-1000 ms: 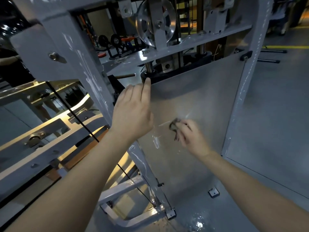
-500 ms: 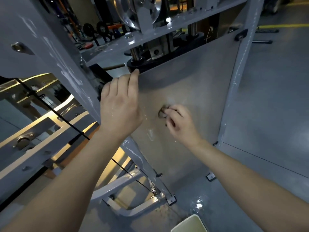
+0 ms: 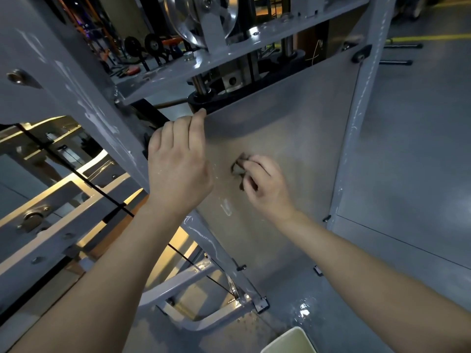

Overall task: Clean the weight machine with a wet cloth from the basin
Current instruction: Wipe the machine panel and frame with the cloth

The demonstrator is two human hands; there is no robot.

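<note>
Grey weight machine (image 3: 76, 85) frame fills head view. R hand (image 3: 265, 184) pinches small dark cloth (image 3: 239, 165) against pale panel (image 3: 293, 123), ctr. L hand (image 3: 178, 159) just left, fingers straight and together, index tip at panel top edge. Basin (image 3: 288, 340) on floor, near right.

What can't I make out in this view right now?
Head view only.
Cloth: mostly hidden under the right hand gripping it; size unclear.
Basin: cut off by the bottom edge; water level unclear.
Pulley: top cut off by the upper edge.
Background gear: dark, too small to identify.
</note>
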